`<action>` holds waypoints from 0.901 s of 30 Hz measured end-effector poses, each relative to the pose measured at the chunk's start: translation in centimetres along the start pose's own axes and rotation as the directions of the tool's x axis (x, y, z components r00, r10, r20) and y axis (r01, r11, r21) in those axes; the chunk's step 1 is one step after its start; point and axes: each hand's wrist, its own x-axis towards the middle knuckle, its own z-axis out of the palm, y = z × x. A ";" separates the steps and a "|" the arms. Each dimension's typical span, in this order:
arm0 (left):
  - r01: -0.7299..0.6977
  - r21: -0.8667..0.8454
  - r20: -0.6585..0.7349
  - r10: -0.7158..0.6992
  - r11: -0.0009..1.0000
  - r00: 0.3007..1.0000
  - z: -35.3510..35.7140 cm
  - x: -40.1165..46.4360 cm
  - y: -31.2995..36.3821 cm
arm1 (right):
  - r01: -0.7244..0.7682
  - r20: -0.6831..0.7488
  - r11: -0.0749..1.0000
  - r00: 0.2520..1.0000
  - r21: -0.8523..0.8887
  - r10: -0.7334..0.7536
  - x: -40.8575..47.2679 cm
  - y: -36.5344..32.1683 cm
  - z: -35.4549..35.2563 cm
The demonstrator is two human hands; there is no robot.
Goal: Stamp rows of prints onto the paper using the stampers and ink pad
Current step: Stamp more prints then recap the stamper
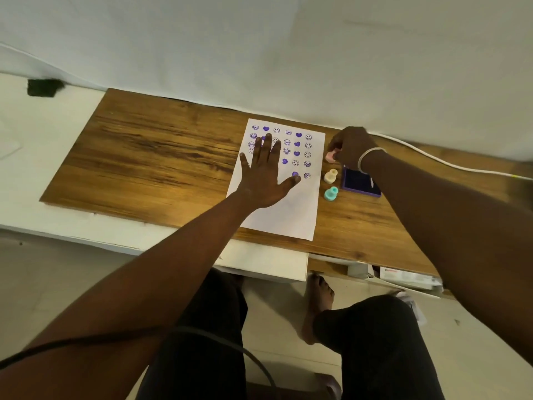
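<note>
A white sheet of paper (291,209) lies on the wooden board, its upper half covered with rows of purple smiley and heart prints. My left hand (264,174) rests flat on the paper with fingers spread, hiding some prints. My right hand (350,147) is just right of the paper, fingers closed around a pink stamper (329,156) that stands on or just above the board. A cream stamper (330,176) and a teal stamper (330,194) stand upright below it. The open purple ink pad (357,183) sits beside them, partly under my right wrist.
The wooden board (158,157) lies on a white desk (43,134) against a white wall. A white cable (450,164) runs along the back right. A black object (41,87) sits far left. My knees and a bare foot show below the desk edge.
</note>
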 end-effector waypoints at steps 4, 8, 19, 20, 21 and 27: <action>-0.015 -0.300 -0.109 -0.019 0.954 0.994 -2.1 0.6 1.4 | -0.134 -0.063 0.839 0.978 0.528 0.196 0.7 -0.5 -2.9; -0.085 -0.507 -0.185 -0.011 0.858 0.983 -4.8 1.7 4.5 | -0.213 0.192 0.092 0.962 0.973 0.195 -1.7 -0.8 -5.9; -0.299 -0.506 -0.201 0.226 0.809 0.953 -5.7 1.3 13.3 | -0.280 0.290 -0.092 0.950 0.955 0.113 -8.6 3.7 -6.7; -0.306 -0.484 -0.193 0.241 0.820 0.951 -5.6 1.2 13.8 | -0.284 0.295 -0.105 0.949 0.953 0.111 -8.9 4.1 -6.7; -0.310 -0.461 -0.187 0.250 0.832 0.950 -5.5 1.3 14.2 | -0.285 0.297 -0.117 0.949 0.951 0.109 -9.1 4.4 -6.6; -0.271 -0.450 -0.149 0.227 0.851 0.962 -4.3 1.7 15.7 | -0.237 0.247 -0.088 0.960 0.968 0.133 -9.5 5.8 -6.5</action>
